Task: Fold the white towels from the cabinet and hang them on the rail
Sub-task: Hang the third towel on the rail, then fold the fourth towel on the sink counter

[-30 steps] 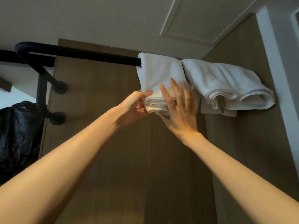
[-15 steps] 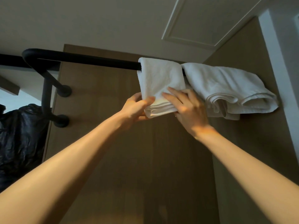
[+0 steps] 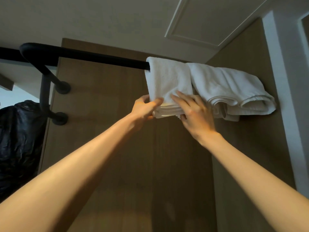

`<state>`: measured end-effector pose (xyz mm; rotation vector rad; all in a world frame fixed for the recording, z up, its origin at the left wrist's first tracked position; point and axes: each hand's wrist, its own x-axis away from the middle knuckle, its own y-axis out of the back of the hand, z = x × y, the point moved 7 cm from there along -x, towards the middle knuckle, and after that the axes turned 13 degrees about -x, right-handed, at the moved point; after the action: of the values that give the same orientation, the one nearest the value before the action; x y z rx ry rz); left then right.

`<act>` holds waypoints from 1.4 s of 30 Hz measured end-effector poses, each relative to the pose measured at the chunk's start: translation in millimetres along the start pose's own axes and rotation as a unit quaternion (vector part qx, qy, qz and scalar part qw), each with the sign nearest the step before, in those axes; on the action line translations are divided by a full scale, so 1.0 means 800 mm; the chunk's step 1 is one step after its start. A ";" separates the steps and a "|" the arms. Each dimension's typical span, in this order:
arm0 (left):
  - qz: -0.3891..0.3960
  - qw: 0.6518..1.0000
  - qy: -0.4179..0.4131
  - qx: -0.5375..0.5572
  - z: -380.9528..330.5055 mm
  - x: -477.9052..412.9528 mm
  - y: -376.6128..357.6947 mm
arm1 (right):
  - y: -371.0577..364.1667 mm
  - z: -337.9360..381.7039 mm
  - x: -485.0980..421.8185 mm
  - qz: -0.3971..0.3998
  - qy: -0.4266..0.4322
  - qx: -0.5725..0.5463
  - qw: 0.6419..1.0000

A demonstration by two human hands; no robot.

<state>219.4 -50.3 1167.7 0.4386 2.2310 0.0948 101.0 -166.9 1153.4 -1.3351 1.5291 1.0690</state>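
View looking up from below at a black rail [image 3: 93, 58] that runs from left to right, high on a wood-panelled wall [image 3: 103, 101]. Two white towels hang over the right part of the rail, side by side and touching.

The left towel [image 3: 167, 79] is folded into a narrow stack, with its layered edges showing along the bottom. The right towel [image 3: 225, 87] is bulkier, and its folds sag in loose loops at its lower edge.

Two bare arms reach up from the near bottom corners to the left towel. The left grip [image 3: 145, 108] pinches the towel's lower left corner, with the thumb on the front face and the fingers tucked behind. The right grip [image 3: 195, 113] holds the lower right corner, with its fingers spread on the front face and its thumb under the stacked bottom edge.

At the far left the rail bends down to two round wall mounts [image 3: 60, 118]. Beside them is a crumpled black plastic bag [image 3: 18, 139]. A white door frame [image 3: 280, 97] stands at the right edge, and a recessed ceiling panel [image 3: 209, 19] sits above the towels.
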 end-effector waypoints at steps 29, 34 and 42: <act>-0.023 0.870 -0.163 -0.465 0.031 0.309 0.017 | 0.105 0.145 0.233 0.170 -0.063 -0.128 0.975; 0.020 0.844 -0.142 -0.518 0.085 0.373 -0.043 | 0.093 0.131 0.342 0.239 -0.090 -0.172 0.951; 0.068 0.848 -0.036 -0.524 0.177 0.495 -0.133 | 0.083 0.114 0.529 0.369 -0.114 -0.261 0.885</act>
<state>65.1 -25.2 763.4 -0.0239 1.7287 1.2716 -2.0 -200.3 729.6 -0.8778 1.6658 2.1592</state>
